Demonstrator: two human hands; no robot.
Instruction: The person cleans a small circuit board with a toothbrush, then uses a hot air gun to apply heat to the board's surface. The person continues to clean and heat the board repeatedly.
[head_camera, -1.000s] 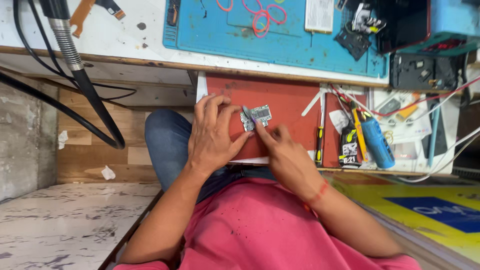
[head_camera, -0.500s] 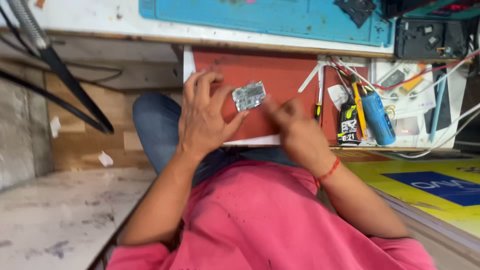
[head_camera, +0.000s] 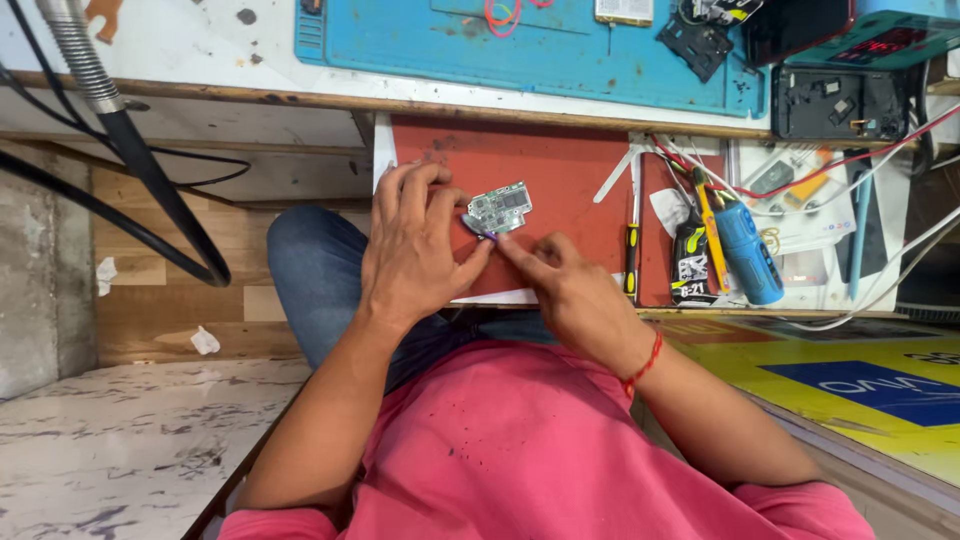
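A small grey-green circuit board (head_camera: 499, 208) lies over the red mat (head_camera: 560, 175) on a pull-out shelf. My left hand (head_camera: 413, 250) pinches the board's near left corner between thumb and fingers. My right hand (head_camera: 560, 285) comes in from the right, its forefinger and thumb meeting at the same corner, where a tiny purple bit shows. A red thread band circles my right wrist. I cannot tell whether the right fingers hold a small part or tool.
A blue work mat (head_camera: 540, 45) covers the bench above. Right of the red mat lie a yellow-handled screwdriver (head_camera: 631, 250), a blue cylinder tool (head_camera: 745, 250), a small black bottle (head_camera: 690, 265) and red wires. A flexible metal hose (head_camera: 110, 110) hangs at the left.
The view has dropped slightly and the board sits a little lower on the red mat. My right hand has closed in on the board's corner beside my left fingers.
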